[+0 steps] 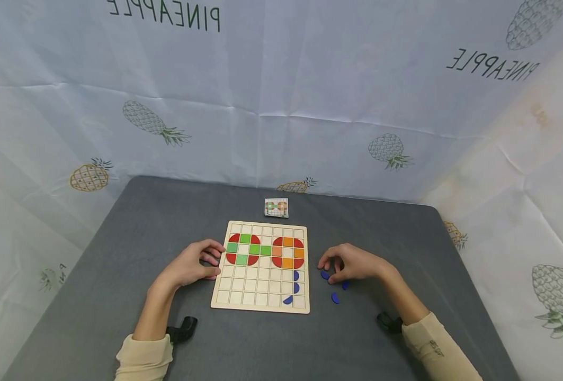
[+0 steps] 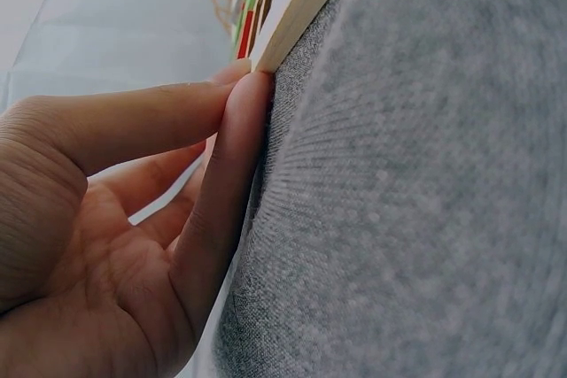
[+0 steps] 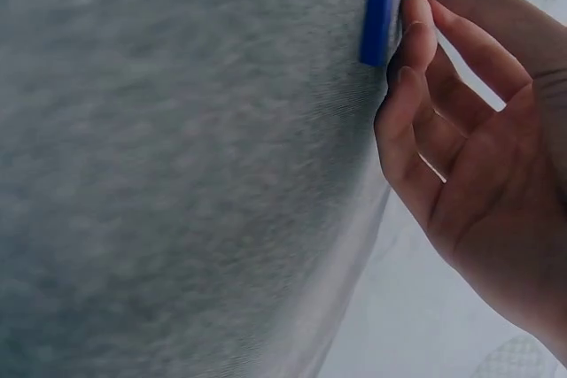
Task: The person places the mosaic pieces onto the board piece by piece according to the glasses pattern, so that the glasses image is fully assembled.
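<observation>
A square wooden board with a grid lies on the dark table, holding red, green and orange pieces in its upper rows. Three blue half-round pieces sit in its lower right, one being a half-round piece. My left hand touches the board's left edge with thumb and fingertips. Right of the board, my right hand has a blue half-round piece between thumb and fingers, at the tabletop. Another blue piece lies partly under that hand; a further blue piece shows in the right wrist view.
A small printed card with a coloured pattern lies behind the board. The grey table ends at a pale curtain printed with pineapples. Dark wrist straps hang under both forearms.
</observation>
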Tool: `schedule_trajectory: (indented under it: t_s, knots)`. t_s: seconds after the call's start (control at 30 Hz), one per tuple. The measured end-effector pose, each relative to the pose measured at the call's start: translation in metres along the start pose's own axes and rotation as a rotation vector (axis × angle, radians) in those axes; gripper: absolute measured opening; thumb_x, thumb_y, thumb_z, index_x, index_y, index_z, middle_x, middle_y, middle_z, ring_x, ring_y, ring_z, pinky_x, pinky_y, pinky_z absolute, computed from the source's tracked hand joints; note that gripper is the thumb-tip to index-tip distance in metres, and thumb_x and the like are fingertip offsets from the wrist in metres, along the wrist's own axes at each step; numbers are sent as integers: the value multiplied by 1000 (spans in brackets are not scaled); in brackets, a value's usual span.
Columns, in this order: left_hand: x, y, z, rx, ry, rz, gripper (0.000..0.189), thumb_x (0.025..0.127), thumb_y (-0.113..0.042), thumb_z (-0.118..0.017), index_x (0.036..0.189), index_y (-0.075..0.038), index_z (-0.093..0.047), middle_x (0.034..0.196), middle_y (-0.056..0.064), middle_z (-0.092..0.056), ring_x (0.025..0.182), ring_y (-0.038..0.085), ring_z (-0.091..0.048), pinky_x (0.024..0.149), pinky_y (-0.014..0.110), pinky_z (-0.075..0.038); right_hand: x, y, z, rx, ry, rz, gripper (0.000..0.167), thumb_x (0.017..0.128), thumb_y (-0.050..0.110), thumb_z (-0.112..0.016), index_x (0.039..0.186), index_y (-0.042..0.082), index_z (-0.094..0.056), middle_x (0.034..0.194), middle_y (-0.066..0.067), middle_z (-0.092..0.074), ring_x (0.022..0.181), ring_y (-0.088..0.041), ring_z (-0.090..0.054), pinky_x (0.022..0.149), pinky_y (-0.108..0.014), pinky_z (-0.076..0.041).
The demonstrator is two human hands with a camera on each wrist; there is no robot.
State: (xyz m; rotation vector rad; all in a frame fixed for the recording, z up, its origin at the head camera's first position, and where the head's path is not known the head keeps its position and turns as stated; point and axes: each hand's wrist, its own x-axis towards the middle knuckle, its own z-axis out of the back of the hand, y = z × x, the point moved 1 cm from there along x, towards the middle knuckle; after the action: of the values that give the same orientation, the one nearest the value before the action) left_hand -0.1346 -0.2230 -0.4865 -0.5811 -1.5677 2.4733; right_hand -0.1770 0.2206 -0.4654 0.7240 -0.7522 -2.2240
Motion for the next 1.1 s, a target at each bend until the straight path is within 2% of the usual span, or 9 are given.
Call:
schedule_trajectory:
  t_s: [0.4, 0.67, 0.9, 1.1]
  knots:
    - [1, 0, 0, -1, -1, -5, 47, 90, 7, -80, 134, 6, -62, 119, 22, -60, 96, 24, -62, 71, 32, -68, -2, -6, -2, 15, -25, 21, 22, 95, 20, -85, 115, 15, -78, 103, 2, -75, 78, -1, -61, 70, -22, -57]
    - [1, -1, -1, -3, -1, 0, 48, 89, 9, -80, 134, 6, -62, 117, 21, -60, 96, 24, -62, 71, 33, -68, 4, 3, -6, 17, -118, 61, 23, 95, 28, -86, 114, 19, -77, 101, 4, -74, 75, -1, -60, 67, -21, -56]
    - [-1, 0, 0, -6, 5, -16, 47, 90, 9, -79, 133, 7, -62, 118, 22, -60, 97, 24, -63, 70, 32, -67, 29, 33, -12, 12, -177, 107, 23, 94, 29, -88, 110, 18, -76, 97, 4, -71, 73, -3, -58, 65, -20, -52]
    - [-1, 0, 0, 3, 4, -26, 46, 90, 8, -79, 133, 7, -62, 119, 23, -60, 97, 24, -63, 70, 32, -67, 64, 68, -24, -67, -178, 168, 23, 93, 33, -88, 105, 19, -75, 91, 4, -72, 70, 0, -55, 63, -18, -47]
